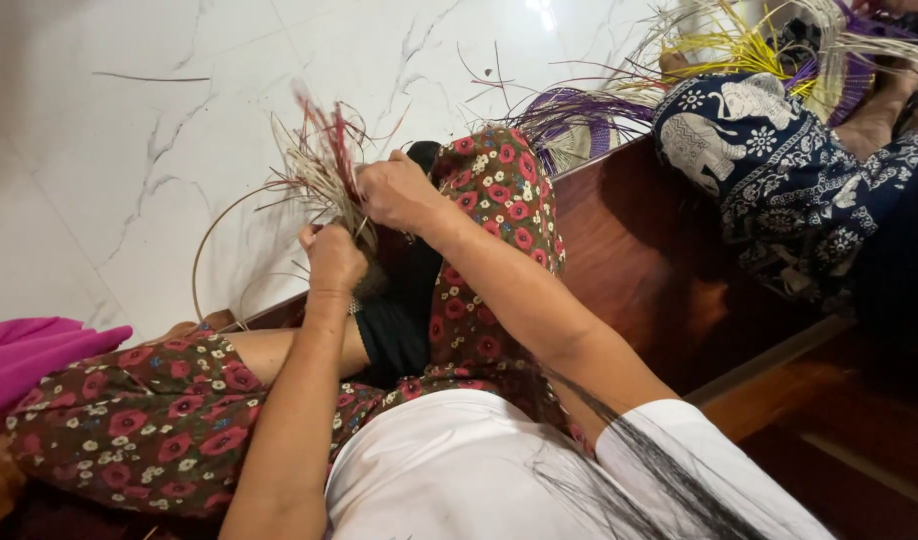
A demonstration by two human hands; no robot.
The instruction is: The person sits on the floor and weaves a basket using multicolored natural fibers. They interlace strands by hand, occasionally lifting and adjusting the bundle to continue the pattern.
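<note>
My left hand (pixel 334 257) is closed around the base of a bundle of pale and red straw strands (pixel 319 165) that fan upward, blurred. My right hand (pixel 399 192) sits just above and to the right, its fingers pinching strands of the same bundle. Both hands work over my raised knee in a dark floral skirt (pixel 494 200). A thin curved strand (pixel 201 250) loops out to the left over the floor. The woven part under my hands is mostly hidden.
White marbled floor (pixel 129 130) spreads to the left. A dark wooden platform (pixel 639 260) lies to the right. Another person in blue patterned trousers (pixel 779 160) sits at the upper right with purple and yellow straw (pixel 719 45). Pink cloth (pixel 29 355) lies at left.
</note>
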